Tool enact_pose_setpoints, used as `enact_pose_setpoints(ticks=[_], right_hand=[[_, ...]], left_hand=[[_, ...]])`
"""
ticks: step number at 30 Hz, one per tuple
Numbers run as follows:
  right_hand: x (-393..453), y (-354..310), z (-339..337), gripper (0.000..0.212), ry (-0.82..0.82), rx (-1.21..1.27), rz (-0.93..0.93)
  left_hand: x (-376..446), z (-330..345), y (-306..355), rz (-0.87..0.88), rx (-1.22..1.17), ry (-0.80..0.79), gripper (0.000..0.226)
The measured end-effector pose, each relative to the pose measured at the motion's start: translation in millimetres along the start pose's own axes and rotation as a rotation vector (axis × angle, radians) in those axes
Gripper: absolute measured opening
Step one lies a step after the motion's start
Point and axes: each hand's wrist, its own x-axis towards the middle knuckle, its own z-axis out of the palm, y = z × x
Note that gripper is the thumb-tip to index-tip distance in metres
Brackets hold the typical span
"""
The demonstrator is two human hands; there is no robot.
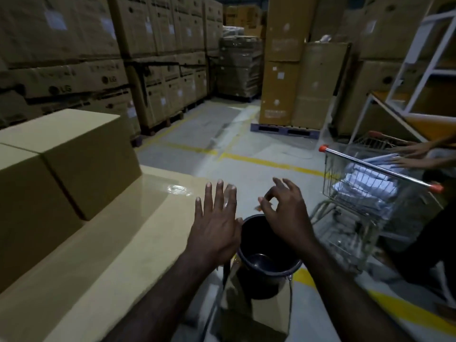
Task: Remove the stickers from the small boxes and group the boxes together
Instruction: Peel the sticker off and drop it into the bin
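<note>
Two plain cardboard boxes sit side by side on a tan table (128,243): one (81,154) further back, the other (27,206) at the left edge. No sticker shows on their visible faces. My left hand (214,223) hovers past the table's right edge with fingers spread straight. My right hand (283,208) is above a black bucket (266,270), thumb and forefinger pinching a small scrap (259,206), likely a peeled sticker, the other fingers raised.
A metal shopping cart (365,193) with white packets stands to the right, with another person's hands (407,156) reaching into it. Stacks of large cartons (74,58) on pallets line the left and back. Yellow lines mark the concrete floor (246,144).
</note>
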Motion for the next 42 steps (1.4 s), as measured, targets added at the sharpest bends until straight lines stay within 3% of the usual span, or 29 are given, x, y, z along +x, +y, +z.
enact_pose_setpoints(ticks=[7,13,20,25,32,42], right_hand=[[23.8,128.4,33.3,0.014,-0.271,-0.099,0.121],[38.7,185.2,56.5,0.013,-0.452,-0.14,0.184],[54.9,210.6,75.3,0.003,-0.56,-0.161,0.182],[55.3,229.2,93.7,0.024,-0.637,-0.259,0.16],[62.3,237.4,108.3,0.022,-0.72,-0.352,0.154],[68.2,235.8,111.5,0.015,-0.72,-0.222,0.246]], left_hand=[[78.5,100.7,41.6,-0.011,0.005,-0.148,0.068],[116.7,145.3,54.5,-0.064,0.023,-0.295,0.064],[143.4,168.1,53.1,-0.094,0.013,-0.341,0.065],[153.2,175.3,49.3,-0.098,-0.013,-0.353,0.065],[164.8,177.1,39.1,-0.101,-0.038,-0.339,0.065],[163.9,175.0,33.2,-0.122,-0.063,-0.352,0.064]])
